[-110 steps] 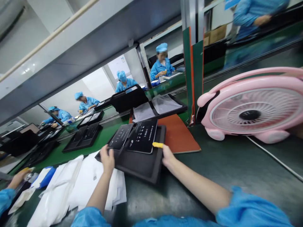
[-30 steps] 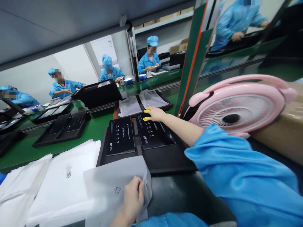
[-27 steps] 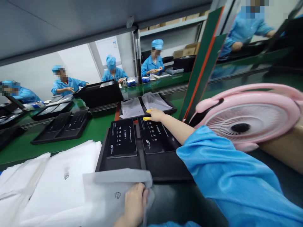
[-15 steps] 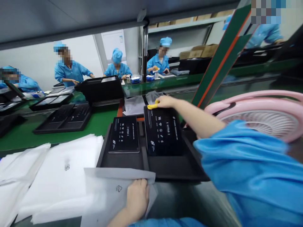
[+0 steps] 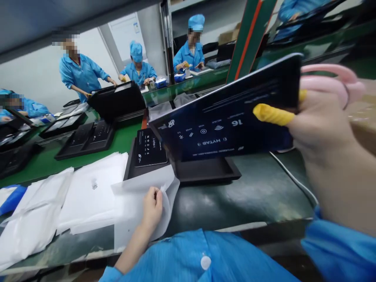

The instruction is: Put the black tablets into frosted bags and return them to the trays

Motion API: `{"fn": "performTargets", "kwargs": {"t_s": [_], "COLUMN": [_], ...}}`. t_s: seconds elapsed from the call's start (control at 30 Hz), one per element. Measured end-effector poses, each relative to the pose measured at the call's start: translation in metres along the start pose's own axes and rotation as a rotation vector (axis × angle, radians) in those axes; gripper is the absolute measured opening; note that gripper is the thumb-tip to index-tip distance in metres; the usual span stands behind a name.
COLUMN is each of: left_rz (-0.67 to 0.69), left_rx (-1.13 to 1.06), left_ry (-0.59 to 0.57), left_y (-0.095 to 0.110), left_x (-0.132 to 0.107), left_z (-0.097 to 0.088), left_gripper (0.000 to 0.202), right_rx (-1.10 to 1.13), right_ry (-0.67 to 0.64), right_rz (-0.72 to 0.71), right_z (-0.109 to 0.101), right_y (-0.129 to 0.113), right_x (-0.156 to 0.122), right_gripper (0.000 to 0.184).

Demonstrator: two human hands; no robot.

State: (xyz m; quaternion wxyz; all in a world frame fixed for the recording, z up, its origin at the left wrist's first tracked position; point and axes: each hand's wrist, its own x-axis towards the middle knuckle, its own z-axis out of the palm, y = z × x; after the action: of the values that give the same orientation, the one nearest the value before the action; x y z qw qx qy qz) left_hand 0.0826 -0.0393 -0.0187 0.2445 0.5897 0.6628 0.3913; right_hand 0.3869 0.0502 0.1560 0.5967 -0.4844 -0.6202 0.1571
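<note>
My right hand [image 5: 320, 117], with yellow covers on the thumb and a finger, grips a black tablet [image 5: 223, 117] by one end. The tablet is raised and tilted, its printed front towards me. Below, my left hand [image 5: 152, 207] pinches the edge of a translucent white plastic sleeve [image 5: 132, 199], whose mouth gapes a little beside the fingers. The tablet's far end is above the sleeve, apart from my left hand. Behind the sleeve lies a black tray [image 5: 205, 172]; a second tablet [image 5: 149, 147] rests in its left compartment, and the raised tablet hides part of the right one.
Stacks of white sleeves [image 5: 91, 196] lie on the left of the bench. Another black tray [image 5: 88, 139] with tablets sits on the green conveyor [image 5: 123, 143]. A pink fan [image 5: 326, 82] and a white cable [image 5: 293, 178] are at the right. Several co-workers in blue sit or stand opposite.
My right hand has lifted the tablet out of the tray's right compartment and swung it towards me and to the right, turning it. My left hand still holds the sleeve, its edge now more parted.
</note>
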Motion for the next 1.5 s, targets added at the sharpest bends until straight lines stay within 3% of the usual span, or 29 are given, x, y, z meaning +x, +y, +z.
{"fn": "performTargets", "kwargs": {"t_s": [0.1, 0.2, 0.27, 0.47, 0.6, 0.7, 0.83, 1.0, 1.13, 1.3, 1.4, 1.5], "left_rz": [-0.042, -0.096, -0.121, -0.066, 0.077, 0.252, 0.400, 0.333, 0.304, 0.371, 0.354, 0.364], "left_rx": [-0.089, -0.229, -0.338, -0.631, -0.707, -0.593, -0.309, -0.198, -0.238, -0.445, -0.443, -0.358], "left_ry": [0.059, 0.145, 0.192, 0.477, 0.531, 0.458, 0.200, 0.105, -0.051, 0.056, -0.068, -0.208], "left_y": [-0.002, -0.005, -0.008, -0.015, -0.001, 0.019, 0.033, 0.019, 0.023, 0.059, 0.073, 0.074], "left_x": [0.001, -0.001, -0.003, -0.001, 0.009, 0.012, 0.006, -0.002, 0.009, 0.042, 0.046, 0.034], "left_z": [-0.001, -0.005, -0.009, -0.035, -0.065, -0.076, -0.067, -0.055, -0.052, -0.044, -0.031, -0.020], "left_gripper": [0.021, 0.012, 0.018, 0.033, 0.040, 0.038, 0.026, 0.023, 0.026, 0.037, 0.036, 0.030], "right_rx": [0.287, 0.304, 0.269, 0.200, 0.252, 0.294, 0.344, 0.453, 0.527, 0.569, 0.607, 0.643], "right_ry": [0.078, 0.029, -0.001, -0.188, -0.382, -0.435, -0.413, -0.169, 0.000, -0.181, -0.327, -0.370], "right_rz": [0.142, 0.282, 0.336, 0.218, 0.139, 0.148, 0.300, 0.635, 0.716, 0.643, 0.618, 0.640], "right_z": [0.009, 0.025, 0.033, 0.049, 0.066, 0.083, 0.103, 0.117, 0.123, 0.134, 0.143, 0.151], "right_y": [0.016, 0.033, 0.042, 0.038, 0.030, 0.029, 0.039, 0.068, 0.077, 0.058, 0.045, 0.037], "right_x": [-0.055, -0.098, -0.115, -0.139, -0.154, -0.164, -0.170, -0.165, -0.158, -0.157, -0.159, -0.163], "right_gripper": [0.023, 0.019, 0.022, 0.024, 0.019, 0.020, 0.026, 0.047, 0.054, 0.045, 0.040, 0.037]}}
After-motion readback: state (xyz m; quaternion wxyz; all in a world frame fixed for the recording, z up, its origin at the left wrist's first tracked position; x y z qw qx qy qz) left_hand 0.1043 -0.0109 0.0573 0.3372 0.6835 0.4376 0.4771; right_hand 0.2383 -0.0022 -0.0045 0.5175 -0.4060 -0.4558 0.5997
